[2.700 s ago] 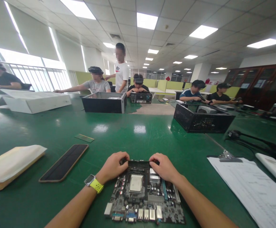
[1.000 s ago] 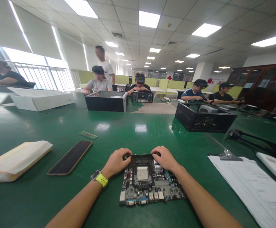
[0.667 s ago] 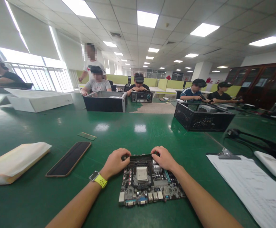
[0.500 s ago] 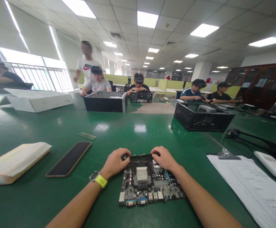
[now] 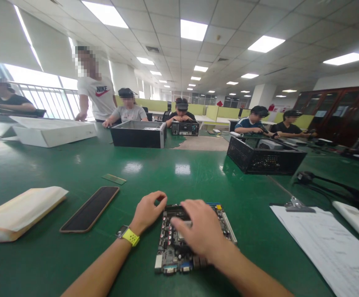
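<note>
A motherboard lies flat on the green table in front of me, its ports facing me. My left hand, with a yellow-strapped watch on the wrist, is at the far left corner of the board. Its thumb and fingers are pinched together by the end of a dark memory slot; what lies between the fingertips is hidden. My right hand hovers over the middle of the board, fingers apart and thumb stretched to the left, slightly blurred. It covers most of the square processor.
To the left lie a phone, a memory stick and a padded envelope. A clipboard with papers is on the right. Computer cases stand further back, where several people sit and one person stands.
My right hand has left the far edge of the board and come nearer, over the processor, with its fingers spread. My left hand stays at the corner. The standing person has shifted left.
</note>
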`<state>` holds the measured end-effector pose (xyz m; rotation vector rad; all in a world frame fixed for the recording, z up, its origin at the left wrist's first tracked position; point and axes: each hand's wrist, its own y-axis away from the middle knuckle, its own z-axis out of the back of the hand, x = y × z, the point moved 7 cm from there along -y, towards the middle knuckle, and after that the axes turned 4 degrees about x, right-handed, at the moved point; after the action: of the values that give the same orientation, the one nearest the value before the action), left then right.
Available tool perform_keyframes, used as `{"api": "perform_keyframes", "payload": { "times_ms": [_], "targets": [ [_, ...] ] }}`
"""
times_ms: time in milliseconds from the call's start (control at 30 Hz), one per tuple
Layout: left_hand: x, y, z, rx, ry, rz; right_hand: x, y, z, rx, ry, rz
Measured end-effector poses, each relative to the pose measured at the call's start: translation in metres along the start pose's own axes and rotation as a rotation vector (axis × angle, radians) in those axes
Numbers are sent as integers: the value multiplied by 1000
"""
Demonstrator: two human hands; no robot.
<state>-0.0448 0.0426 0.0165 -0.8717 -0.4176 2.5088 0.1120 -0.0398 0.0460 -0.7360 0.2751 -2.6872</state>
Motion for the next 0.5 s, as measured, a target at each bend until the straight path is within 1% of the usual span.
{"api": "perform_keyframes", "payload": {
  "times_ms": [33, 100, 167, 233, 300, 367, 433, 500],
  "targets": [
    [2, 0, 2, -17, 0, 12, 18, 8, -14, 75, 4, 20],
    [4, 0, 3, -30, -4, 23, 42, 24, -45, 198, 23, 20],
    [4, 0, 3, -25, -15, 26, 48, 34, -70, 279, 44, 13],
    [4, 0, 2, -14, -27, 23, 45, 39, -82, 326, 55, 56],
    [3, 0, 3, -17, -35, 23, 37, 40, -79, 368, 45, 153],
    [3, 0, 3, -18, -33, 21, 23, 38, -65, 386, 35, 237],
    [2, 1, 4, -18, -26, 20, -2, 29, -44, 348, 54, 256],
    [2, 1, 3, -6, -16, 13, -40, 13, -24, 295, 119, 194]
  ]
}}
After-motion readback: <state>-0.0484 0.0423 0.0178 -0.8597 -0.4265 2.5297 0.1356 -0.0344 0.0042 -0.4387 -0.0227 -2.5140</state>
